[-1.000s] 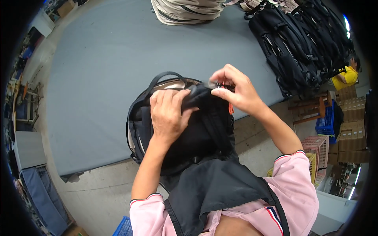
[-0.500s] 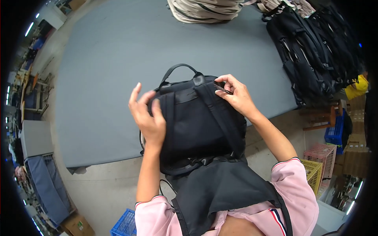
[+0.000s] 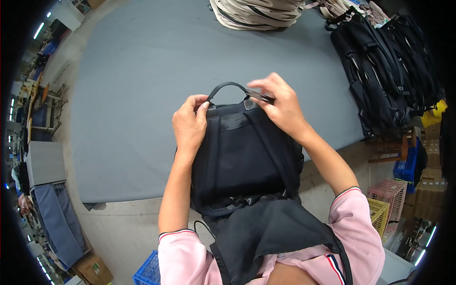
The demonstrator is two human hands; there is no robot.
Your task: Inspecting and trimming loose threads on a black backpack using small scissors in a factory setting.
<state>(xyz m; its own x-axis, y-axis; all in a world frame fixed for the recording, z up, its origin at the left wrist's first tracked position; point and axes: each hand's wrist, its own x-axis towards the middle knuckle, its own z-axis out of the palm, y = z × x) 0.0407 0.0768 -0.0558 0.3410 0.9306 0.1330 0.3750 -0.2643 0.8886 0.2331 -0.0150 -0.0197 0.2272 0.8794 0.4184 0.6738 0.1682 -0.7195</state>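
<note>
A black backpack lies at the table's near edge, its shoulder straps facing up and its lower end against my apron. My left hand is closed, with thumb and fingers pinching the left end of the top carry handle. The handle arches up from the bag. My right hand holds small dark thread snips, their tip beside the handle's right end. The right fingertips are slightly blurred. Whether the blades touch the handle, I cannot tell.
A grey-covered table spreads out ahead. Beige bags are stacked at its far side, and black backpacks stand along the right. Pink and yellow crates stand on the floor at right, a blue crate at lower left.
My left hand has come down from above the bag's left side and taken hold of the handle's left end. My right hand has moved up and left with the snips to the handle.
</note>
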